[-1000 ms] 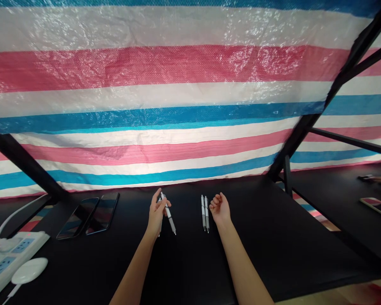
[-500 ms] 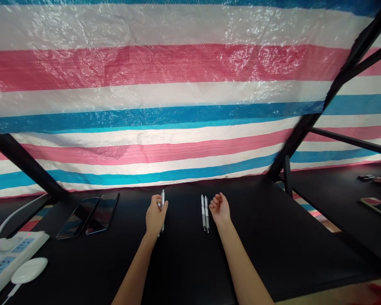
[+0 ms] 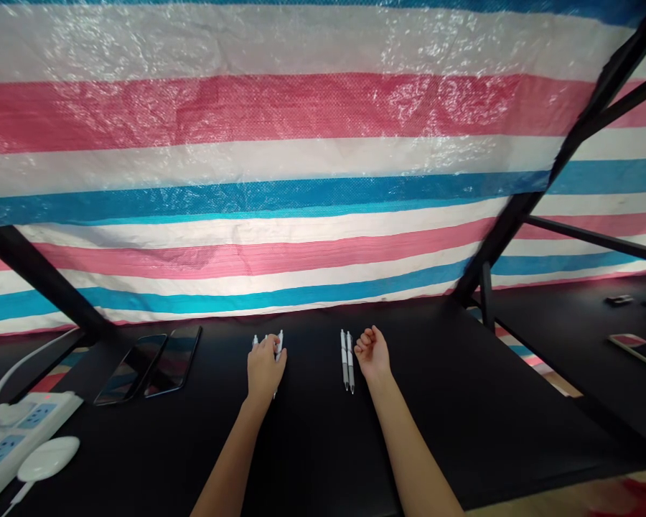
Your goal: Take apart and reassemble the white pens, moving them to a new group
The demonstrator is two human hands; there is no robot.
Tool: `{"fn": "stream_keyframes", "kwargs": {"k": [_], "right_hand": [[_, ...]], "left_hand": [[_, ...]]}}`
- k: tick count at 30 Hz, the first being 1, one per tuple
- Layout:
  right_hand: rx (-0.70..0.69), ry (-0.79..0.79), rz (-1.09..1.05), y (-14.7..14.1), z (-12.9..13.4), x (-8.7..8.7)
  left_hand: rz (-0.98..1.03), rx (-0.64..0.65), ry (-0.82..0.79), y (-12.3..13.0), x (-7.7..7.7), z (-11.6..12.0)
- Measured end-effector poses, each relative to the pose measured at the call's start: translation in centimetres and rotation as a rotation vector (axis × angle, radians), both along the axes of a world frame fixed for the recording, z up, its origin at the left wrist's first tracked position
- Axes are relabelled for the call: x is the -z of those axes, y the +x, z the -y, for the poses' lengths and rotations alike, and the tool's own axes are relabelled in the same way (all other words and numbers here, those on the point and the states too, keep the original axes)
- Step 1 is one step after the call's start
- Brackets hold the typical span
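My left hand (image 3: 265, 370) is palm down over several white pens in the middle of the black table. Between its thumb and forefinger is one white pen (image 3: 280, 336), tilted a little to the right. The top of another pen (image 3: 255, 339) pokes out past the fingers on the left; the hand hides most of these pens. My right hand (image 3: 374, 353) rests on its side with the fingers curled in and nothing visible in them. Just left of it, a white and grey pen (image 3: 344, 359) and a matching pen (image 3: 350, 362) lie side by side, apart from the fingers.
Two dark phones, one (image 3: 132, 370) partly beside the other (image 3: 173, 362), lie left. A white power strip (image 3: 48, 416) and a white rounded device (image 3: 48, 459) sit at the left edge. Black metal posts (image 3: 476, 266) flank the striped sheet (image 3: 301, 201). Another phone (image 3: 640, 352) lies far right.
My left hand has turned and spread slightly over the pens, and more pen tops show past its fingers. My right hand stays put. Another person's hand at the far right has left the view.
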State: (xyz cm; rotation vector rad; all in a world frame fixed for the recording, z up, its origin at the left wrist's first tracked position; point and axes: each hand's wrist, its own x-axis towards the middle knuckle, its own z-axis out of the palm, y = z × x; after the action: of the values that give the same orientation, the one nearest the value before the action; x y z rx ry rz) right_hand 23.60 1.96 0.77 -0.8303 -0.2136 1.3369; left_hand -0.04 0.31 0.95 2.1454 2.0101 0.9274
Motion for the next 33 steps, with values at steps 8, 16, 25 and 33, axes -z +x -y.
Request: {"fn": "stream_keyframes", "kwargs": {"k": [8,16,25,33], "right_hand": [[0.021,-0.022,-0.038,-0.2,0.1,-0.3],[0.07,-0.049,-0.026,-0.7,0.3,-0.8],[0.025,0.067,0.51,-1.7,0.8,-0.9],[-0.158,-0.007,1.5,-2.0,1.6,-1.2]], "left_hand": [[0.007,0.005,0.013,-0.2,0.4,-0.2],[0.084,0.038,0.065,-0.3,0.9,-0.4],[0.154,0.062,0.119,-0.6,1.8,-1.0],[0.173,0.064,0.096,-0.8,1.9,-1.0]]}}
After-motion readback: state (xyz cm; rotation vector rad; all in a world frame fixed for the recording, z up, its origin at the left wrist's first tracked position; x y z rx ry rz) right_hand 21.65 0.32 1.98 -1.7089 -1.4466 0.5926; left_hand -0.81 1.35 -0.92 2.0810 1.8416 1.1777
